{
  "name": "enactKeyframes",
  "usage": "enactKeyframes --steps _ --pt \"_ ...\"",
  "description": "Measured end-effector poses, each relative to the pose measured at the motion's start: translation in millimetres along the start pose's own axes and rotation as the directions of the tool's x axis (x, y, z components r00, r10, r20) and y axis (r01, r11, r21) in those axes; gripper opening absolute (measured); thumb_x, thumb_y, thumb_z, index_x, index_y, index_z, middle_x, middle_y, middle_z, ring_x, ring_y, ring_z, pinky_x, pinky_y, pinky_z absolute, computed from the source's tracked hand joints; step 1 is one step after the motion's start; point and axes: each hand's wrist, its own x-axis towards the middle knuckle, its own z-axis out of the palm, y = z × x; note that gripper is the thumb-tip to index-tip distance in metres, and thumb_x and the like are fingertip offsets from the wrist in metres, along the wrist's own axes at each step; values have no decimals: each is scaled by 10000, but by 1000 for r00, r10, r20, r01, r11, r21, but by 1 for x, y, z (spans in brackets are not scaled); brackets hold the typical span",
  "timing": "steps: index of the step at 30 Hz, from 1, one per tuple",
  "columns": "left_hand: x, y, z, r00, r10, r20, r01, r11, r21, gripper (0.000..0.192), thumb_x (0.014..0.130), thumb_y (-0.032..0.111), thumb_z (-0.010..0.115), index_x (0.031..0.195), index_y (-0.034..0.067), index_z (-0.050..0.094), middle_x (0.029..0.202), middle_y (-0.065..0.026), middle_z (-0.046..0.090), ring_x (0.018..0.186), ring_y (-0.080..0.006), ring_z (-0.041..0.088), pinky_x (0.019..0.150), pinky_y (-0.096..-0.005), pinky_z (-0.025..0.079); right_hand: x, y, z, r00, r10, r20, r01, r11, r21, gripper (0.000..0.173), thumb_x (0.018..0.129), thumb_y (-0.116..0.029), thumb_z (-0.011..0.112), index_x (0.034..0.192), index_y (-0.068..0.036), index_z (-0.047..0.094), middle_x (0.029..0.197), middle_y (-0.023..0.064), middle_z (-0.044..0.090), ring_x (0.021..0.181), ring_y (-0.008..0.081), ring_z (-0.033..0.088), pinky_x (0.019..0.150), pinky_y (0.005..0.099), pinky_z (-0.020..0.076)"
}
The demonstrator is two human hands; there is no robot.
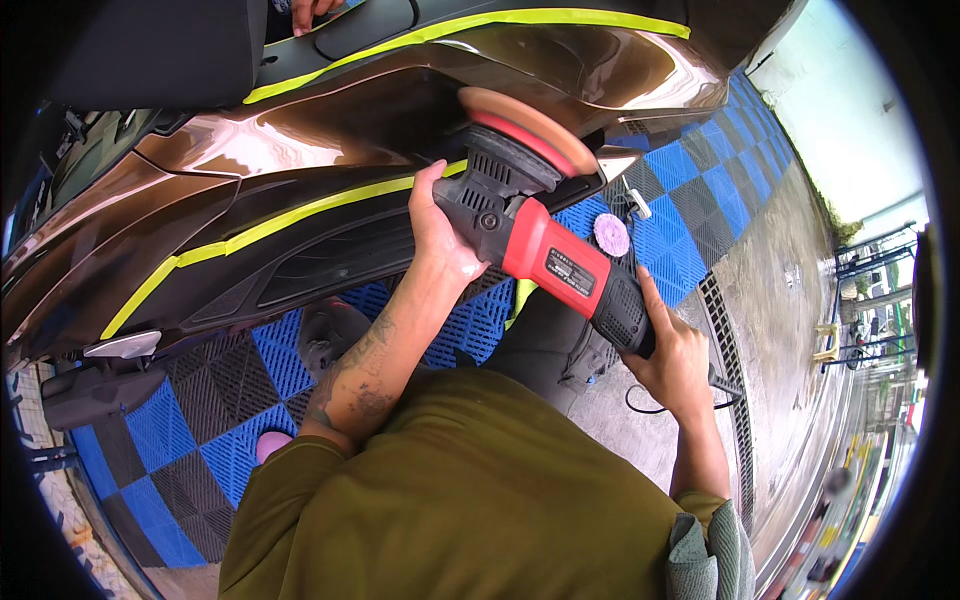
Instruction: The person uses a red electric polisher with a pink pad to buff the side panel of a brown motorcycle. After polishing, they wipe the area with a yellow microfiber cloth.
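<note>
Both my hands grip a red and black electric polisher [559,262], held slantwise before me. My left hand [442,232] is wrapped around its black head, thumb along the vented housing. My right hand [671,360] holds the black rear end of the body, with the index finger stretched along its side. The orange foam pad [525,127] faces the glossy bronze side panel [352,120] of a motor scooter and looks blurred. Whether the pad touches the panel cannot be told. Yellow-green masking tape [300,217] edges the panel below, and another strip [465,30] runs above.
Another person's hand [306,13] rests at the scooter's far side, near the black seat [157,52]. A purple polishing pad [611,235] and a white power strip [637,202] lie on blue and black floor tiles [667,165]. A drain grate [724,315] runs along the right. A grey towel [712,551] hangs by my right sleeve.
</note>
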Motion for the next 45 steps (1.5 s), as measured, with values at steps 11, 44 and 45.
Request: enactKeyframes --steps 11,44,45 --pt "-10 21 15 999 -50 -9 50 998 43 682 872 594 512 1232 24 615 1164 -197 684 1045 -346 674 967 -515 519 0 -19 -13 999 7 47 -9 999 46 1082 626 -123 865 1562 -105 322 959 208 710 798 367 711 707 433 557" --pt "-49 60 24 976 209 -54 -193 957 219 678 895 546 660 1365 91 479 1295 -127 614 1172 -288 616 1000 -583 449 71 -12 3 969 -104 222 -33 842 539 1157 569 -18 876 1572 -77 304 1224 203 675 1143 307 668 1014 352 464" --pt "-49 62 22 973 224 -48 -210 955 212 677 897 536 667 1369 93 469 1297 -126 612 1176 -286 614 999 -577 451 76 -11 4 966 -112 234 -34 840 541 1153 570 -17 876 1571 -73 307 1243 195 669 1161 296 656 1036 350 448"
